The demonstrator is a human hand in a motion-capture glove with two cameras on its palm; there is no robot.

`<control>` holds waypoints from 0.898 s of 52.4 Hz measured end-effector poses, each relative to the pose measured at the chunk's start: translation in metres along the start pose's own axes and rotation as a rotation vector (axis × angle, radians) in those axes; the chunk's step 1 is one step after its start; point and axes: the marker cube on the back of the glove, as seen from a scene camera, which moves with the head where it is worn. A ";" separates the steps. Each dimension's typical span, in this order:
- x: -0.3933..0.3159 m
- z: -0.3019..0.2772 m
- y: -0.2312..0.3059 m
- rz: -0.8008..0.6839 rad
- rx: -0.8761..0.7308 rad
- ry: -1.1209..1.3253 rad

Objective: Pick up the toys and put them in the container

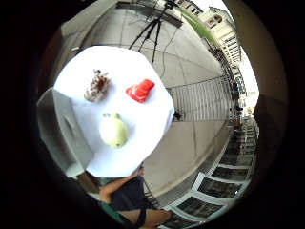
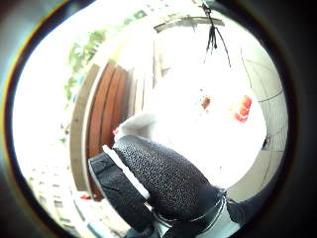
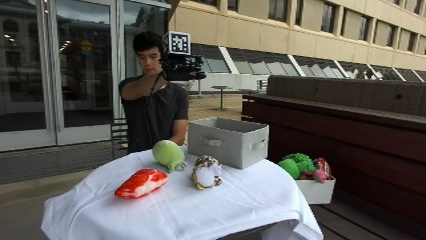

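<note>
Three toys lie on a table with a white cloth (image 3: 226,207): a green pear plush (image 3: 168,154), a red plush (image 3: 141,183) and a brown-and-white owl plush (image 3: 207,172). Behind them stands a grey fabric container (image 3: 227,141), open at the top. My gloved right hand (image 3: 181,67) is raised at head height, far above the table, and holds nothing. The little finger side palm view looks down on the pear (image 1: 113,131), the red plush (image 1: 140,90), the owl (image 1: 97,86) and the container (image 1: 59,129). A gloved finger (image 2: 163,186) fills the thumb side palm view.
A white bin (image 3: 316,191) with green and pink plush toys (image 3: 297,165) stands on a wooden bench (image 3: 346,125) to the table's right. A camera tripod (image 1: 152,28) stands on the pavement beyond the table. Glass doors are behind the person.
</note>
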 end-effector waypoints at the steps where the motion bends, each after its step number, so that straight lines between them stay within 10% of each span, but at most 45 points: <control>1: 0.000 0.000 0.000 -0.001 -0.003 -0.001; 47: 0.047 0.040 0.026 -0.038 0.009 -0.011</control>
